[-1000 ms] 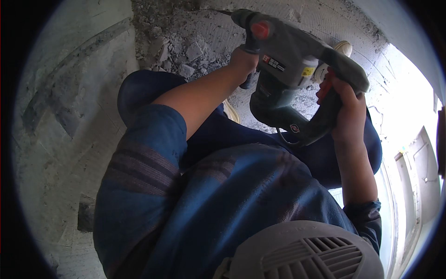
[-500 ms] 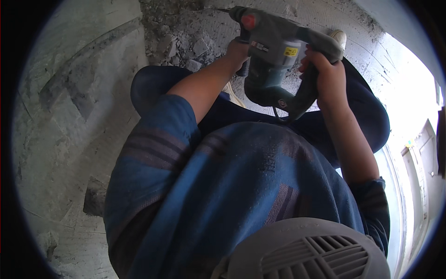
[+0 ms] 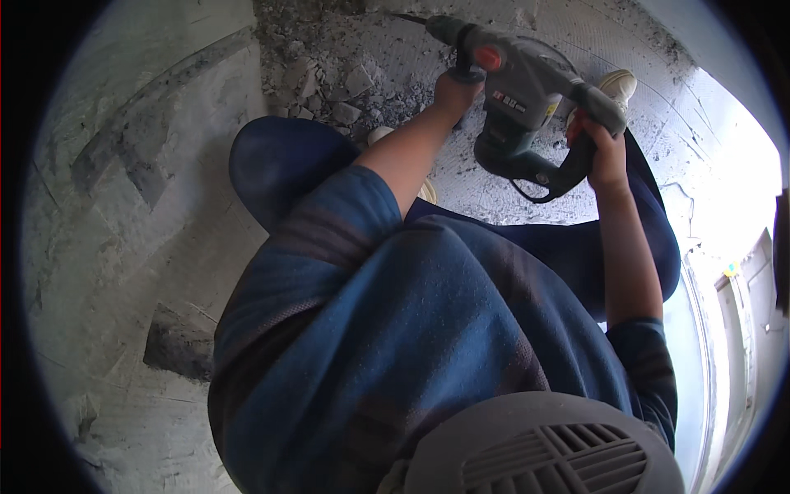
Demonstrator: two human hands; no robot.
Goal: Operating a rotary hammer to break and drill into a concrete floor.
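A dark green-grey rotary hammer drill [image 3: 522,90] with a red round knob is held out in front of me, over the floor. My left hand [image 3: 455,95] is closed around its side handle near the front. The rear grip is in my right hand [image 3: 606,152], with the fingers wrapped round it. Its thin bit [image 3: 409,17] points to the upper left, at the edge of a patch of broken rubble [image 3: 329,78]; whether the tip touches anything I cannot tell. A short stretch of dark cable [image 3: 529,195] loops below the rear grip.
A rough grey wall [image 3: 123,206] rises along my left side. My bent knees in dark trousers [image 3: 284,169] flank the drill, and a light shoe [image 3: 619,85] stands beyond my right hand. Bright light comes from the right, beside a pale frame [image 3: 708,346]. A grey vented mask [image 3: 551,449] fills the lower edge.
The drill and both hands have shifted to the right and a little nearer to me. More of the right shoe shows now. Both hands have kept their hold.
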